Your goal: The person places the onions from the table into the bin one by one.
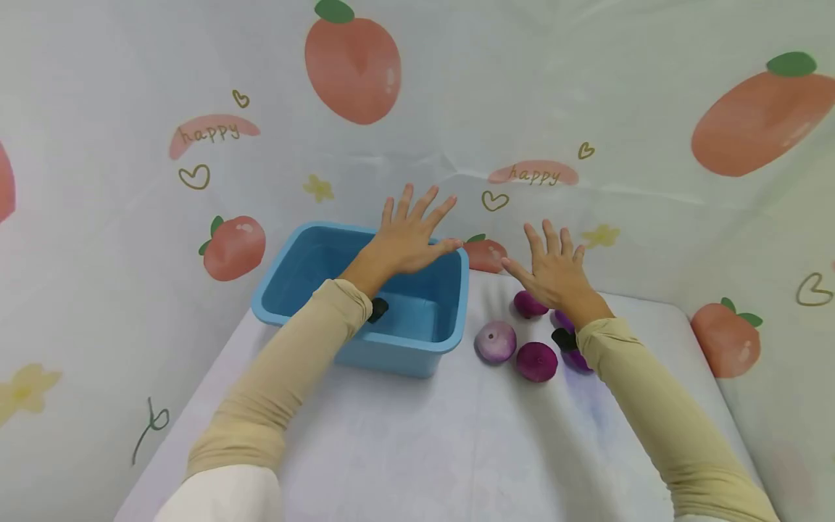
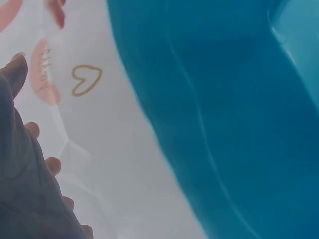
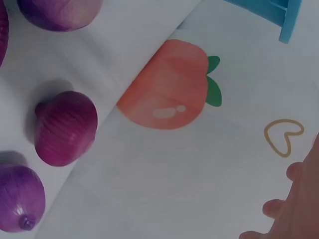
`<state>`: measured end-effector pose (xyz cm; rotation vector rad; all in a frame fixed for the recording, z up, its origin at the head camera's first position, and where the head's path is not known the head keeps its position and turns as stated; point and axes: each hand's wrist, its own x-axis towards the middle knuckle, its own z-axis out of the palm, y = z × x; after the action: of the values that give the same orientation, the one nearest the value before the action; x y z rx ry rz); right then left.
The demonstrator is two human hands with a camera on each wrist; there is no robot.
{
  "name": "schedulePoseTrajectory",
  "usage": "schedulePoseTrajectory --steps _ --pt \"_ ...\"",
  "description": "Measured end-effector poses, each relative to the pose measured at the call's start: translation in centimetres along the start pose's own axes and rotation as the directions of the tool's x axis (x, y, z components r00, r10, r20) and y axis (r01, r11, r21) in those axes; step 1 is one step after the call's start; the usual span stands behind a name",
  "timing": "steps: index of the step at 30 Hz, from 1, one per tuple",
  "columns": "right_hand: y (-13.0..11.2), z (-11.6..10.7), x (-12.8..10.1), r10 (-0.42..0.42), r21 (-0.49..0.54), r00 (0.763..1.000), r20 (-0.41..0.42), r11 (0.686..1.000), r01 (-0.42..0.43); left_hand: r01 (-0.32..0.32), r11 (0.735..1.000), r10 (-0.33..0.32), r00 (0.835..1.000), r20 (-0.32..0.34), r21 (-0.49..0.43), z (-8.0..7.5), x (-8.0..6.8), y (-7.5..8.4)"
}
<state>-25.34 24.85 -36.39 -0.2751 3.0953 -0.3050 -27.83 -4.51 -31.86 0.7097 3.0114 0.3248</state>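
Note:
My left hand (image 1: 411, 235) hovers flat over the far rim of a blue plastic tub (image 1: 391, 348), fingers spread, holding nothing. In the left wrist view its fingertips (image 2: 30, 130) show beside the tub's wall (image 2: 224, 99). My right hand (image 1: 554, 268) is spread open above several purple onions on the table: one pale (image 1: 495, 341), one dark (image 1: 537, 361), one (image 1: 528, 304) under the palm. The right wrist view shows a dark onion (image 3: 66, 127), another (image 3: 20, 198) below it and a third (image 3: 60, 12) at the top.
The white table (image 1: 417, 435) is backed by a pale cloth printed with peaches (image 1: 233, 246), hearts and "happy". The tub stands at the back left, the onions to its right. A blue tub corner (image 3: 279, 15) shows in the right wrist view.

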Motion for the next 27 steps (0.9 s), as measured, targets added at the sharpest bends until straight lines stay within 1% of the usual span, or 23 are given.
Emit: schedulePoseTrajectory --steps 3,6,10,14,19,24,27 --pt "0.3 0.2 -0.2 -0.025 0.034 1.000 -0.007 0.999 0.026 -0.006 1.000 0.007 1.000 -0.015 0.012 -0.9 -0.4 -0.2" --pt "0.6 0.3 -0.4 -0.063 0.076 0.998 -0.002 0.995 0.063 -0.011 1.000 0.011 0.999 -0.034 0.016 -2.0 -1.1 -0.6" --pt "0.7 0.8 -1.0 -0.094 0.140 0.995 0.025 0.986 0.090 -0.013 0.999 0.016 0.998 -0.066 0.034 -3.5 -2.5 -1.4" --pt "0.6 1.6 -1.7 -0.121 0.186 0.991 0.055 0.976 0.109 -0.010 0.999 0.015 0.994 -0.107 0.048 -4.9 -4.2 -2.5" --pt "0.8 3.3 -2.6 -0.167 0.201 0.980 0.107 0.969 0.143 0.019 0.998 -0.009 0.986 -0.164 0.058 -5.7 -6.5 -4.9" --pt "0.9 4.9 -3.5 -0.199 0.245 0.967 0.160 0.957 0.157 0.055 0.998 -0.047 0.979 -0.198 0.036 -5.7 -8.9 -7.8" --pt "1.0 5.7 -4.0 -0.206 0.249 0.960 0.190 0.956 0.156 0.069 0.997 -0.063 0.976 -0.206 0.020 -5.5 -10.3 -9.3"
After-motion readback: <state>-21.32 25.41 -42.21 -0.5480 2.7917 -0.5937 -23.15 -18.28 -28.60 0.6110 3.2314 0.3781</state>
